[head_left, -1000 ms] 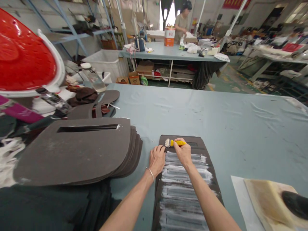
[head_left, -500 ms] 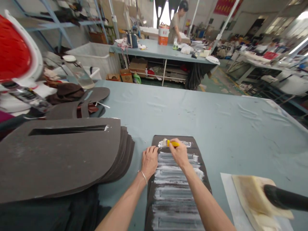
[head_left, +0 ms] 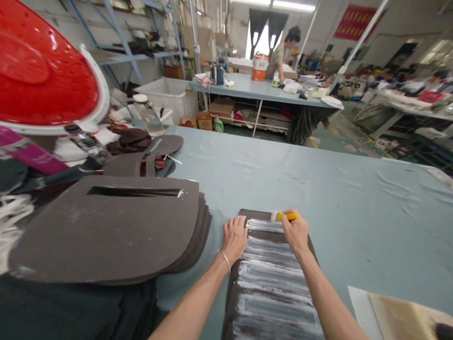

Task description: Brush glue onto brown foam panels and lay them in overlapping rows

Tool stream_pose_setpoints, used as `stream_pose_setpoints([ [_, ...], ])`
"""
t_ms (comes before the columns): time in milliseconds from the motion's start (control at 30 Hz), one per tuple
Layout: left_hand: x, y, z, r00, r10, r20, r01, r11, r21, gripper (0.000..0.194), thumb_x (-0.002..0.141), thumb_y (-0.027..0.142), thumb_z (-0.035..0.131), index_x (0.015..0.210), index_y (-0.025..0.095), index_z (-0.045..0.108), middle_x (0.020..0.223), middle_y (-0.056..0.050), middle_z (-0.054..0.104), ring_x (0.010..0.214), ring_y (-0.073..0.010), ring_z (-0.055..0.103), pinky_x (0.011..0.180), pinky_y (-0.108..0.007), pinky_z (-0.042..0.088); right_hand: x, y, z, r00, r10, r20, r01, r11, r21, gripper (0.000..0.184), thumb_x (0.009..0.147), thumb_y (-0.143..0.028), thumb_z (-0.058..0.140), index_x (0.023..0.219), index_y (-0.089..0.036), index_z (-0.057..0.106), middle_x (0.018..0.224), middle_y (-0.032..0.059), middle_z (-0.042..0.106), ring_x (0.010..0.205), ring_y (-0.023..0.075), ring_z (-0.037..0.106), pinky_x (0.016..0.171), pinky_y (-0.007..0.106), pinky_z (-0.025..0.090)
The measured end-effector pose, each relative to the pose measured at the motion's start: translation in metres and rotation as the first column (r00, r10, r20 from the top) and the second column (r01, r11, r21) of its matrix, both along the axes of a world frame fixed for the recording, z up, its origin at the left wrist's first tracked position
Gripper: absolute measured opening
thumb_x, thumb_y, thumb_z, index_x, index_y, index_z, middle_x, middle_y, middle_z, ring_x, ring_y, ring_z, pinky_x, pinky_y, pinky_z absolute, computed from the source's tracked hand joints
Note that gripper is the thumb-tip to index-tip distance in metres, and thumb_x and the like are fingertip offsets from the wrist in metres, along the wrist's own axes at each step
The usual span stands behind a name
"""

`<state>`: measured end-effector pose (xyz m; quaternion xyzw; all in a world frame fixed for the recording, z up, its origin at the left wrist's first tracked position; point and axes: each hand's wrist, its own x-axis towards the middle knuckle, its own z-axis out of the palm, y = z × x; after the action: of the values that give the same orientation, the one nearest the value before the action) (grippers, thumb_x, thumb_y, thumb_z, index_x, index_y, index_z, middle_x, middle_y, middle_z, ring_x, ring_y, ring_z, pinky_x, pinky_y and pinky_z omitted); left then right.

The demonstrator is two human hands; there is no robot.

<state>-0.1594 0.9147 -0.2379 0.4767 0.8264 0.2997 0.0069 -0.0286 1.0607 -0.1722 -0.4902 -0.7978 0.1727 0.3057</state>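
A dark grey panel (head_left: 255, 214) lies lengthwise on the table, crossed by several bands of streaky white coating (head_left: 272, 269). My left hand (head_left: 235, 237) rests flat on its upper left edge, fingers stretched out. My right hand (head_left: 296, 232) is closed around the yellow handle of a small paintbrush (head_left: 289, 216). The brush's pale bristles are at the panel's far end, by the topmost white band; whether they touch the surface I cannot tell. Left of my hands is a stack of dark grey rounded pieces (head_left: 141, 226), the top one with a long slot.
A blue-grey covered table (head_left: 354, 212) extends around the panel. A yellowed block (head_left: 403, 316) on white paper lies at lower right. A clear bottle (head_left: 150, 115), a red basin-like object (head_left: 46, 75) and dark pieces crowd the left. Behind, a person (head_left: 279, 59) stands at another table.
The brush in my right hand has moved right along the panel's far end. My left hand stays on the panel's left edge. The view has turned somewhat left.
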Motion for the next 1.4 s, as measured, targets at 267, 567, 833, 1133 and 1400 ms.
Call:
stream_pose_setpoints([
  [267, -0.006, 0.003, -0.001, 0.999, -0.039, -0.021, 0.038, 0.999, -0.017, 0.027, 0.091, 0.017, 0.036, 0.111, 0.024, 0.053, 0.113, -0.005, 0.056, 0.107, -0.0196, 0.046, 0.091, -0.037, 0.035, -0.072, -0.006, -0.018, 0.98, 0.181, -0.088, -0.194, 0.966, -0.17, 0.021, 0.075, -0.036, 0.048, 0.077, -0.019, 0.062, 0.051, -0.0036, 0.049, 0.049, 0.0126, 0.043, 0.054, 0.024, 0.032],
  [567, -0.005, 0.005, -0.004, 0.999, -0.03, -0.041, 0.03, 1.0, -0.008, 0.029, 0.091, 0.017, 0.036, 0.113, 0.025, 0.053, 0.117, -0.005, 0.056, 0.109, -0.0197, 0.046, 0.09, -0.036, 0.035, -0.049, 0.001, -0.015, 0.975, 0.207, 0.076, -0.205, 0.978, -0.04, 0.021, 0.077, -0.035, 0.044, 0.078, -0.022, 0.061, 0.059, -0.0012, 0.054, 0.056, 0.0135, 0.046, 0.057, 0.023, 0.029],
  [833, 0.0, 0.006, -0.005, 0.998, -0.022, -0.066, 0.022, 1.0, -0.007, 0.028, 0.091, 0.018, 0.037, 0.114, 0.024, 0.052, 0.119, -0.005, 0.055, 0.11, -0.0202, 0.046, 0.091, -0.037, 0.035, 0.053, 0.08, -0.003, 0.955, -0.227, 0.19, 0.226, 0.974, 0.028, 0.02, 0.072, -0.029, 0.045, 0.076, -0.019, 0.062, 0.056, 0.0, 0.053, 0.054, 0.0135, 0.044, 0.056, 0.024, 0.028],
  [1133, 0.0, 0.006, -0.008, 0.994, -0.043, -0.096, 0.043, 0.999, -0.009, 0.031, 0.092, 0.019, 0.034, 0.116, 0.024, 0.053, 0.121, -0.007, 0.056, 0.112, -0.0212, 0.046, 0.09, -0.038, 0.036, -0.028, 0.007, -0.015, 0.977, 0.182, -0.107, -0.196, 0.971, -0.136, 0.02, 0.073, -0.035, 0.047, 0.075, -0.023, 0.063, 0.053, -0.0037, 0.054, 0.051, 0.0125, 0.047, 0.052, 0.022, 0.034],
  [1400, -0.005, 0.006, -0.008, 0.997, -0.037, 0.063, 0.036, 0.999, 0.022, 0.03, 0.089, 0.02, 0.04, 0.116, 0.025, 0.053, 0.122, -0.006, 0.055, 0.114, -0.021, 0.046, 0.094, -0.039, 0.036, 0.084, 0.071, 0.012, 0.968, -0.239, -0.083, 0.201, 0.926, -0.318, 0.031, 0.066, -0.036, 0.052, 0.086, -0.016, 0.064, 0.049, -0.0024, 0.057, 0.045, 0.0133, 0.053, 0.051, 0.023, 0.039],
])
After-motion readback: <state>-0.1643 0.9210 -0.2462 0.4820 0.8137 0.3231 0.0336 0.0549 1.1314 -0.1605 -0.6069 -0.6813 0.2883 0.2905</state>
